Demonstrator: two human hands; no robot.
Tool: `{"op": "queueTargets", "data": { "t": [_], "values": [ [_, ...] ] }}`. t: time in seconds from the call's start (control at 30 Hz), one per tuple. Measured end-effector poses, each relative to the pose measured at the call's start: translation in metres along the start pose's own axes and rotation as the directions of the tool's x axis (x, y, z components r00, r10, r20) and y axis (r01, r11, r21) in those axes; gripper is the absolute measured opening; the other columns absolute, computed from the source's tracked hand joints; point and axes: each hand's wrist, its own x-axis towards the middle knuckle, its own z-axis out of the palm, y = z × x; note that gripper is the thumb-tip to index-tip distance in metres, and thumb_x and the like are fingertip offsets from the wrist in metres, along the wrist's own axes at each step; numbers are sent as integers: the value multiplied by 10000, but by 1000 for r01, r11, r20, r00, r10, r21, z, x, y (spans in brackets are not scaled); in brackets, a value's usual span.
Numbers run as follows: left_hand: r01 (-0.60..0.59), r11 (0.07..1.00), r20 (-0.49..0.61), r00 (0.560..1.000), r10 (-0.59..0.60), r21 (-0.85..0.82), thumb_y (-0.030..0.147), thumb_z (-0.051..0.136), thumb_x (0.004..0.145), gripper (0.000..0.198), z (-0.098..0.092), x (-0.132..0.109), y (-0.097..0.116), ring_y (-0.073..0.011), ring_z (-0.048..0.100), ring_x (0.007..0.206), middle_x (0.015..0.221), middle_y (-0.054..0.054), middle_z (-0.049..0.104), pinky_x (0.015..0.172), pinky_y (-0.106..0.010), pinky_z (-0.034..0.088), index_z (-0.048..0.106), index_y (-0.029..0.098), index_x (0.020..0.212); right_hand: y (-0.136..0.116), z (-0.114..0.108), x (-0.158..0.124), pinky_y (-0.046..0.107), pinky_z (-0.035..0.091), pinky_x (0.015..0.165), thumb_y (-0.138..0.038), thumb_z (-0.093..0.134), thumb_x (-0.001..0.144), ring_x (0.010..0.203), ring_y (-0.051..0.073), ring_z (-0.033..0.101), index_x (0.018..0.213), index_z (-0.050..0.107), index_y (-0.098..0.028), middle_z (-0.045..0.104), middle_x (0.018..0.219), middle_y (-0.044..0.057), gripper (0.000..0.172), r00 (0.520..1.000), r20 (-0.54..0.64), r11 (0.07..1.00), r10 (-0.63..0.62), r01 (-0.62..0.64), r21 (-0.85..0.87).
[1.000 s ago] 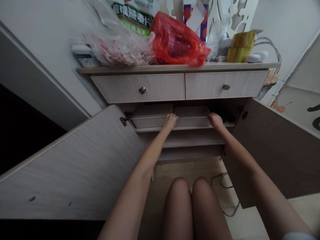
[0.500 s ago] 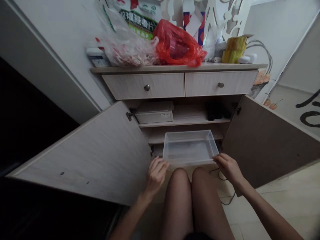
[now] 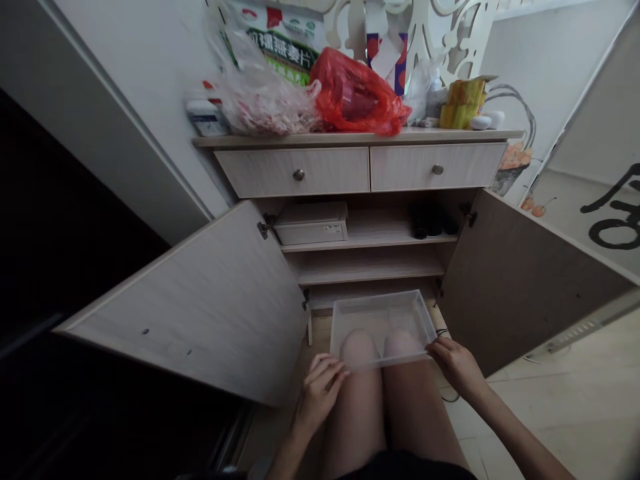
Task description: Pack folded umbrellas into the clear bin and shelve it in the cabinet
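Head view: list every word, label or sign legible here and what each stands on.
"麦片" on the green-and-white printed package; neighbouring characters blurred.
Small white label on the grey box: too small to read.
Black brush strokes on the white panel: cut off, unreadable.

Left hand (image 3: pixel 320 395) loosely curled, right hand (image 3: pixel 454 365) bent at the wrist, both low and well apart

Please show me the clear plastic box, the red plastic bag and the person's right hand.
Clear plastic box (image 3: pixel 383 301): head view, on its far wall.
Red plastic bag (image 3: pixel 356 90): head view, on its middle.
Right hand (image 3: pixel 456 367): head view, on its back.
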Motion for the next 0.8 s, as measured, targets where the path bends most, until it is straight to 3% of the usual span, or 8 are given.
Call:
{"op": "queueTargets", "data": {
  "t": [0.07,0.17,0.27,0.37,0.5,0.63,0.73,0.8],
  "values": [
    [164,985,-94,981,-168,-52,317,572,922,253,8,-5,-7,-221,687,948,972,-96,736,831,-356,587,722,246,1113,-1,-2,-1,254,489,656,-159,501,930,773,184,687,910,727,-230,702,836,43,238,999,36,1000,4,-4,-3],
    [461,879,-179,861,-477,-125,467,583,885,487,25,-12,-19,-269,634,1172,1276,-158,649,1002,-436,521,628,207,1294,0,-14,1,237,470,611,-229,563,918,757,172,698,907,740,-256,717,846,29,180,993,116,1000,-23,21,19],
    [660,712,3,733,-680,-240,583,498,887,597,40,-18,-26,-282,566,1290,1357,-158,615,1086,-458,453,600,187,1323,10,-29,19,250,472,606,-434,632,899,768,183,709,998,747,-281,741,939,29,215,992,122,996,-35,25,81],
    [751,601,167,652,-740,-272,616,413,903,595,46,-21,-26,-289,546,1315,1320,-142,651,1114,-473,427,646,199,1258,34,-40,70,269,492,678,-515,549,936,798,189,702,1022,740,-261,745,956,47,328,997,-34,989,74,-69,128],
    [782,573,183,617,-765,-245,631,408,885,575,43,-18,-24,-312,576,1281,1263,-122,689,1092,-500,453,690,227,1181,75,-41,182,316,490,807,-438,474,974,972,239,659,1109,706,-188,706,1093,120,366,927,-222,950,303,-312,-3],
    [772,590,204,633,-746,-237,660,390,879,586,40,-16,-26,-313,605,1243,1148,-124,734,1081,-503,462,722,235,1110,104,-27,284,383,472,873,-417,482,973,1132,324,575,1358,537,-72,587,1254,253,520,842,-211,835,497,-530,-149],
    [790,558,186,606,-773,-255,705,394,856,644,41,-19,-28,-315,628,1210,1154,-138,731,1065,-497,477,720,213,1114,113,-12,324,414,480,863,-431,474,978,1132,348,573,1350,521,-42,564,1218,303,540,787,-144,764,599,-616,-191],
    [808,532,166,578,-799,-251,744,397,830,692,42,-22,-30,-319,633,1200,1180,-146,721,1051,-488,491,714,203,1125,115,-3,335,410,492,835,-380,468,981,1089,342,601,1325,537,-34,564,1184,315,493,785,-108,756,610,-617,-218]
  ]
}}
